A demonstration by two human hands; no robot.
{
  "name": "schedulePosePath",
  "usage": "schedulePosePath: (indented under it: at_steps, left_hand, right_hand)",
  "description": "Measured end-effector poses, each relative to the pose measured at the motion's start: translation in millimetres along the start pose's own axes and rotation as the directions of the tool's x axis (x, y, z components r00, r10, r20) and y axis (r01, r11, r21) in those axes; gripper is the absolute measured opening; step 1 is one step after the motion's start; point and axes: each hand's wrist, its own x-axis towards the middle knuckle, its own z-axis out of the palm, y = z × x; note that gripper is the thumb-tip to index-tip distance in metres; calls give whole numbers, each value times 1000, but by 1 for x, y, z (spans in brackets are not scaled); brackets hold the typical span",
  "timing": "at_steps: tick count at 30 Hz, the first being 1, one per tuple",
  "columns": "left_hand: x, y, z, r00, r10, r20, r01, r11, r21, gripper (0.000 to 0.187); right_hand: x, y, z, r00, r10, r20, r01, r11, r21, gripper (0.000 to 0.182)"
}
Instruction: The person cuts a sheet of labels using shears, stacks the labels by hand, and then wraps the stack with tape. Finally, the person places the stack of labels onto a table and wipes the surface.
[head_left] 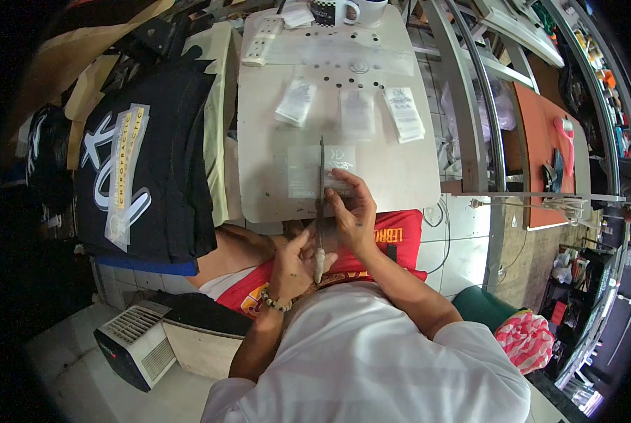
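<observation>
A long, thin-bladed tool [322,183] with a pale wrapped handle points away from me over the front of the light table. My left hand [294,268], with a beaded bracelet at its wrist, is closed around the handle. My right hand [352,211] is beside the blade, its thumb and index finger bent close to it; whether they touch it is unclear. Under the blade lies a clear sheet [302,173] with white print. Farther back are three stacks of printed film: left [296,101], middle [358,114] and right [404,115].
Black printed garments [153,162] are piled at the left, a clear lettered strip [125,173] on top. Small black discs, a white power strip [262,41] and mugs [326,12] are at the table's back [259,155]. Metal rails [463,92] stand at the right.
</observation>
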Motion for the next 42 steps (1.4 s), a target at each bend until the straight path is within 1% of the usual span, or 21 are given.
schedulePosePath:
  at_steps: [4, 5, 6, 9, 12, 13, 14, 16, 20, 22, 24, 26, 27, 28, 29, 31, 33, 37, 39, 40, 42]
  left_hand:
    - [1, -4, -2, 999, -41, 23, 43, 996, -83, 55]
    - [0, 1, -2, 991, -129, 29, 131, 984, -121, 57]
    - [0, 4, -1, 976, -214, 37, 218, 963, -159, 59]
    - [2, 1, -2, 981, -195, 23, 196, 976, -94, 53]
    - [-4, -2, -4, 988, -119, 96, 129, 986, -102, 50]
    - [-8, 4, -1, 971, -208, 119, 230, 949, -215, 55]
    - [-15, 2, 0, 963, -239, 125, 269, 886, -377, 59]
    - [-23, 31, -4, 974, -156, 164, 165, 986, -38, 58]
    - [-51, 57, -22, 984, -81, 159, 86, 996, -25, 52]
    - [-70, 76, -44, 990, 119, 81, -118, 993, -11, 46]
    - [-85, 105, -87, 884, 464, -50, -398, 804, 441, 40]
    - [-101, 126, -132, 847, 339, -409, -97, 856, 508, 39]
    - [-94, 141, -150, 696, 617, -368, -363, 744, 561, 42]
    - [-99, 161, -169, 694, 457, -557, -63, 808, 586, 40]
    - [-98, 163, -202, 667, 491, -560, -69, 789, 610, 41]
    - [-95, 168, -256, 663, 507, -551, -28, 752, 659, 41]
    - [-91, 177, -284, 700, 486, -522, 47, 699, 714, 41]
    - [-76, 199, -291, 781, 381, -495, 185, 615, 766, 43]
    - [-66, 201, -293, 858, 284, -429, 234, 529, 816, 47]
    - [-62, 200, -292, 862, 280, -422, 225, 535, 814, 47]
    - [-56, 206, -290, 897, 432, -89, 20, 162, 987, 44]
  right_hand:
    - [0, -10, -3, 986, 166, 35, -169, 978, 121, 37]
    - [0, -12, -4, 968, 244, 57, -250, 959, 131, 38]
    - [0, -14, -4, 968, 243, 58, -249, 959, 132, 38]
    - [0, -17, -5, 984, 173, 44, -177, 978, 112, 39]
    - [-2, -18, -19, 990, 140, -21, -142, 976, -167, 38]
    - [-2, -19, -25, 977, 204, -58, -210, 969, -132, 37]
    - [1, -4, -33, 993, 45, -110, -71, 966, -249, 37]
    - [2, -28, -33, 983, 103, -153, -121, 986, -114, 36]
    - [1, -16, -51, 980, 151, -131, -152, 988, -4, 32]
    - [3, -37, -40, 980, 174, -99, -177, 984, -20, 32]
    - [2, -44, -38, 977, 198, -85, -202, 978, -46, 31]
    - [1, -41, -42, 977, 212, 24, -205, 963, -174, 30]
    - [2, -34, -40, 988, 150, 33, -140, 970, -201, 30]
    - [3, -32, -38, 989, 150, 14, -143, 967, -210, 30]
    - [2, -31, -36, 982, 188, 29, -182, 972, -149, 29]
    - [5, -30, -34, 976, 218, 16, -215, 972, -97, 28]
    - [11, -28, -29, 973, 211, 95, -175, 939, -296, 28]
    - [19, -17, -14, 978, 90, 189, -47, 973, -224, 28]
    - [25, -28, -5, 960, 89, 264, 46, 884, -466, 30]
    - [27, -28, -1, 962, 90, 256, 44, 878, -476, 30]
    - [30, -27, 5, 947, -103, 304, 263, 791, -553, 30]
